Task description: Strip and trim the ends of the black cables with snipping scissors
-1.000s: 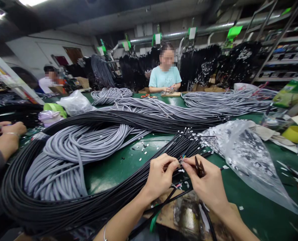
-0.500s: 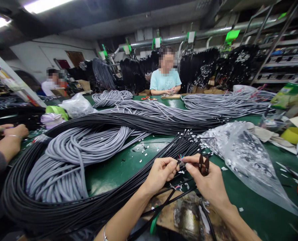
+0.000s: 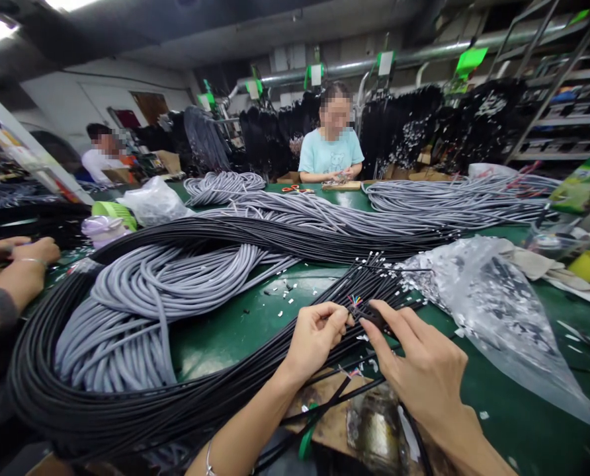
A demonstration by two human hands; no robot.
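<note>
Just right of the middle, my left hand (image 3: 319,334) pinches a black cable near its end. Thin coloured wires (image 3: 355,301) fan out upward from the stripped end. My right hand (image 3: 419,350) is closed on a small dark hand tool (image 3: 381,318), mostly covered by the fingers, so its kind is unclear. Its tip and the thumb are close against the cable end. Below the hands, another black cable end (image 3: 347,378) with bared wires lies over a worn wooden block (image 3: 322,433) bearing a metal piece (image 3: 377,423).
A long bundle of black cables (image 3: 215,403) curves round coiled grey cables (image 3: 121,317) on the green table (image 3: 210,357). A clear plastic bag (image 3: 503,317) with scraps lies right. Another person's hands (image 3: 32,254) are at far left; a person in light blue (image 3: 331,157) sits opposite.
My right hand has turned over, its back now upward, bringing the dark tool from behind the fingers toward the cable end. The coloured wires are fanned wider. The view has shifted slightly.
</note>
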